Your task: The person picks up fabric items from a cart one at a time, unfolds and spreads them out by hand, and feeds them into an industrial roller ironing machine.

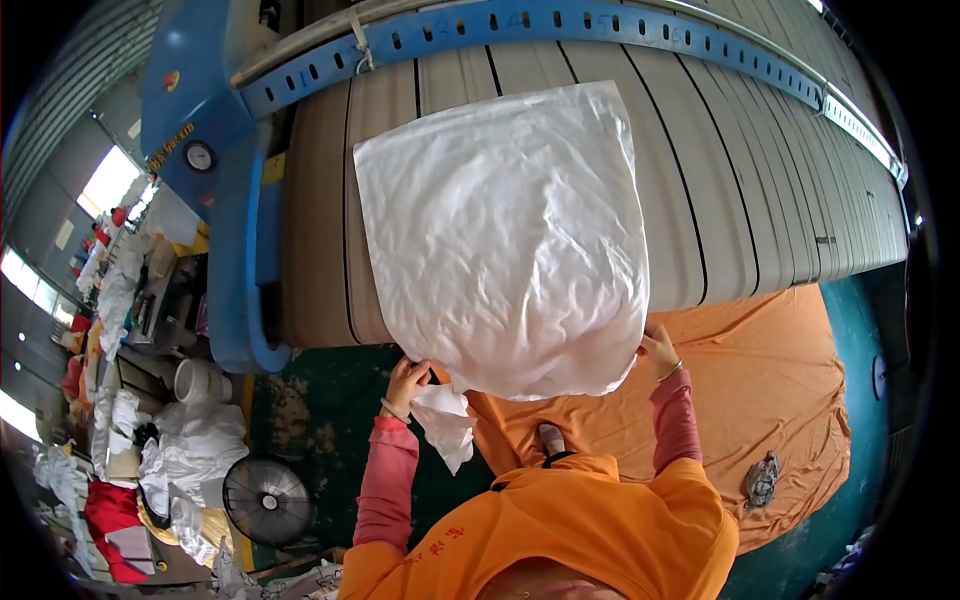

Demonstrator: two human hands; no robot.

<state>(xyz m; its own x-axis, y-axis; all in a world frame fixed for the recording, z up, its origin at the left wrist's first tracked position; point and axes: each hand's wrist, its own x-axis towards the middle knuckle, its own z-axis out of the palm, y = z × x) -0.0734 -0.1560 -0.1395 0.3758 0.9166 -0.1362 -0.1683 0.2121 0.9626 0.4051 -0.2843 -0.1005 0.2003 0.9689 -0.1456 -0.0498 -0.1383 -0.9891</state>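
A wrinkled white pillowcase (510,230) lies spread over the grey feed belts (680,190) of a large blue machine, its near edge drooping over the front. My left hand (406,384) is closed on the near left corner, fingers pinching the cloth. Below that hand a loose white flap (446,425) hangs down. At the near right corner, my right hand (658,352) grips the side edge between thumb and fingers. Both arms reach forward, and the cloth between the hands sags slightly.
A blue slotted bar (540,22) crosses above the belts; a blue machine frame with a gauge (199,155) stands left. An orange sheet (770,400) covers the floor at right, with a small grey bundle (762,480). A black fan (268,501), white bucket (200,382) and cloth piles sit left.
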